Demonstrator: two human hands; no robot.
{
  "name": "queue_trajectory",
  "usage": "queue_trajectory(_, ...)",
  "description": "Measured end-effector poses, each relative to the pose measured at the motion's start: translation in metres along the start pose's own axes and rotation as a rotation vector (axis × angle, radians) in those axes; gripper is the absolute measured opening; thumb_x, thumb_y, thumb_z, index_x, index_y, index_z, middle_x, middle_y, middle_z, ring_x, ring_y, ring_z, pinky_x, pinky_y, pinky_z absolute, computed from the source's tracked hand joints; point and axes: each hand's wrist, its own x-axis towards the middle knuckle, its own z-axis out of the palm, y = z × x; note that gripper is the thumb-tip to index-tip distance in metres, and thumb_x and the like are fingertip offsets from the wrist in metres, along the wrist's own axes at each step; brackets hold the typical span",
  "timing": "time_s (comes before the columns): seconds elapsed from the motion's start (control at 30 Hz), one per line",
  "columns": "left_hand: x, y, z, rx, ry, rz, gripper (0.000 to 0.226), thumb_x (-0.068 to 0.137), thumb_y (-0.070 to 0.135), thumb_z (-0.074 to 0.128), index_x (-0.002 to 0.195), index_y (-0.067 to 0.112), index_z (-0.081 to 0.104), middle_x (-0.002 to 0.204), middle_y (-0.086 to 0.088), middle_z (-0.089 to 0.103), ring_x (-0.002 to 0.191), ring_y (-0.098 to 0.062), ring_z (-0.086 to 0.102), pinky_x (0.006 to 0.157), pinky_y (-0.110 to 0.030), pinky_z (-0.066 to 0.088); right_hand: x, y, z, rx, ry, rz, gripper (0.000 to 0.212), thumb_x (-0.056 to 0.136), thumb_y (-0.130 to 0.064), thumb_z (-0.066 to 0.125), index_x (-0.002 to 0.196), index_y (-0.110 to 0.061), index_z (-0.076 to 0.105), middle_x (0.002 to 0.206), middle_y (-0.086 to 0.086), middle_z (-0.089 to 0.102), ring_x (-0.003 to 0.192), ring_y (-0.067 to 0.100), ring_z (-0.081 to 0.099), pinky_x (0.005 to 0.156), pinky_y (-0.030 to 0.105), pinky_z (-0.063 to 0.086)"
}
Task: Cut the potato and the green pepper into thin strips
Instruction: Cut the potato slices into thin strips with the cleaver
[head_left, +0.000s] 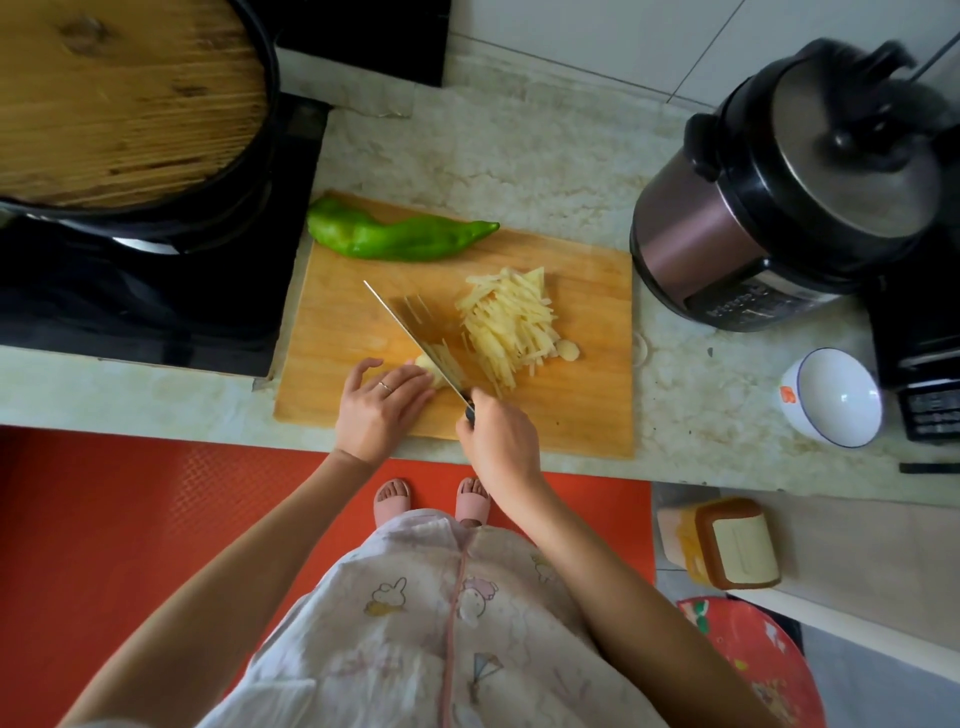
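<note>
Right grip (496, 441) wrapped round the knife (415, 332) handle, blade against the potato (428, 371). Left grip (382, 410) curls over that potato, pinning it to the cutting board (571, 415). Potato strips (506, 322) heaped right of the blade; green pepper (395, 236) whole at the far edge.

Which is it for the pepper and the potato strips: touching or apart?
Apart. The head view shows a strip of bare board between the pepper and the potato strips.

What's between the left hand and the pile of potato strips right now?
In the head view, the knife, gripped by the right hand, its blade against the uncut potato piece the left hand holds.
</note>
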Motion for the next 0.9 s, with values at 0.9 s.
queue_trajectory(0.9,0.003,0.002,-0.005,0.003,0.0,-0.017,0.016,0.094,0.024,0.064,0.089,0.014,0.075,0.096,0.002,0.073,0.086,-0.015,0.07,0.09,-0.038,0.041,-0.001,-0.008,0.004,-0.022,0.013,-0.032,0.007,0.094,-0.019,0.05,0.088,-0.016,0.049,0.087,0.01,0.068,0.081,0.028,0.066,0.057,0.029,0.036)
